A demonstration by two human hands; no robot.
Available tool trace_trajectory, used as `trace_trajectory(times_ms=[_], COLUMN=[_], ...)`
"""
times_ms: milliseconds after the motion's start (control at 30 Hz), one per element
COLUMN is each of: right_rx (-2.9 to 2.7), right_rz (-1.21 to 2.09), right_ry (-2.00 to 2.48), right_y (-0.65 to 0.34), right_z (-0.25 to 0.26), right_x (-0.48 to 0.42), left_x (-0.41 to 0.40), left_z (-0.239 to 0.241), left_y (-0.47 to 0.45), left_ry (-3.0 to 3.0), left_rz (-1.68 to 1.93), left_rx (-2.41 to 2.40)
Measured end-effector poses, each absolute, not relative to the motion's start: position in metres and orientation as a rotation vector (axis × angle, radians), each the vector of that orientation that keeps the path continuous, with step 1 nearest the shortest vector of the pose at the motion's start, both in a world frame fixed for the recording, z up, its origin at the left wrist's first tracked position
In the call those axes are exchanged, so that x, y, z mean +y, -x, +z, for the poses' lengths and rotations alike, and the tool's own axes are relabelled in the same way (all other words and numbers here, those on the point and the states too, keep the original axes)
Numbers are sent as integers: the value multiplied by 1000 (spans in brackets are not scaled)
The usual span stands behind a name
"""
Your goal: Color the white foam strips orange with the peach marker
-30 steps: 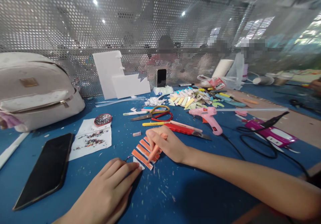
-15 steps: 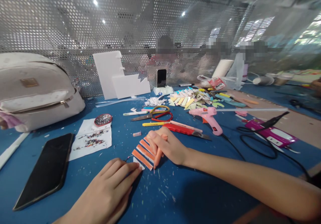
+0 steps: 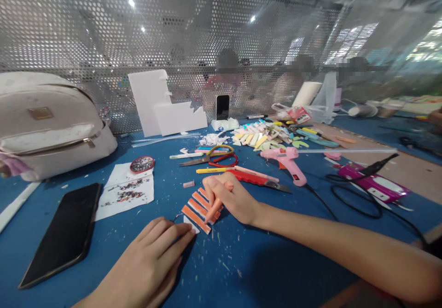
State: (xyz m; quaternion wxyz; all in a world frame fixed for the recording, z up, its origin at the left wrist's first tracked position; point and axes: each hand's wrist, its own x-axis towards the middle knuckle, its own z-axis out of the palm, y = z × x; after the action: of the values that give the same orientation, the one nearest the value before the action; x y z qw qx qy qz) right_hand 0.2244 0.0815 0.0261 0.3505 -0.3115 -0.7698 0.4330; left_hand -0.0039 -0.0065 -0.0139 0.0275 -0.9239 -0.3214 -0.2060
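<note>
My right hand (image 3: 232, 198) is closed around an orange marker (image 3: 214, 210), its tip down on the nearest of several orange-coloured strips (image 3: 196, 217). The strips lie side by side on the blue table and show white at their edges. Part of the farther strips is covered by my right hand. My left hand (image 3: 155, 255) rests with its fingers stretched out, the fingertips touching a small white piece (image 3: 191, 224) beside the strips. A small marker cap (image 3: 189, 184) lies beyond the strips, near a yellow marker (image 3: 210, 171) and a red utility knife (image 3: 250, 179).
Scissors (image 3: 198, 161), a pink glue gun (image 3: 286, 160) with its cord and a pile of coloured pieces (image 3: 260, 134) lie farther back. At left are a black phone (image 3: 62, 234), a paper with glitter (image 3: 145, 193) and a backpack (image 3: 51, 124). A perforated metal screen (image 3: 189, 36) stands behind.
The orange marker's tip has moved left from the strips' right side onto the nearest strip, and the marker leans more. My left hand has stayed in place.
</note>
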Motion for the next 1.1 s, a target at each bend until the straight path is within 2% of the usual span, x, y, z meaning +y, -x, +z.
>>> trace_trajectory(times_ms=[433, 767, 1100], right_rx=[-1926, -2033, -2030], right_rz=[1178, 1049, 1055], right_ry=[787, 761, 701], right_y=[-225, -222, -222], right_z=[22, 24, 21], right_x=[82, 81, 82], left_x=[-7, -6, -7], left_z=[-15, -13, -15], left_y=[3, 3, 4], left_ry=[2862, 2856, 2854], left_rz=[-636, -641, -632], left_rx=[-982, -984, -998])
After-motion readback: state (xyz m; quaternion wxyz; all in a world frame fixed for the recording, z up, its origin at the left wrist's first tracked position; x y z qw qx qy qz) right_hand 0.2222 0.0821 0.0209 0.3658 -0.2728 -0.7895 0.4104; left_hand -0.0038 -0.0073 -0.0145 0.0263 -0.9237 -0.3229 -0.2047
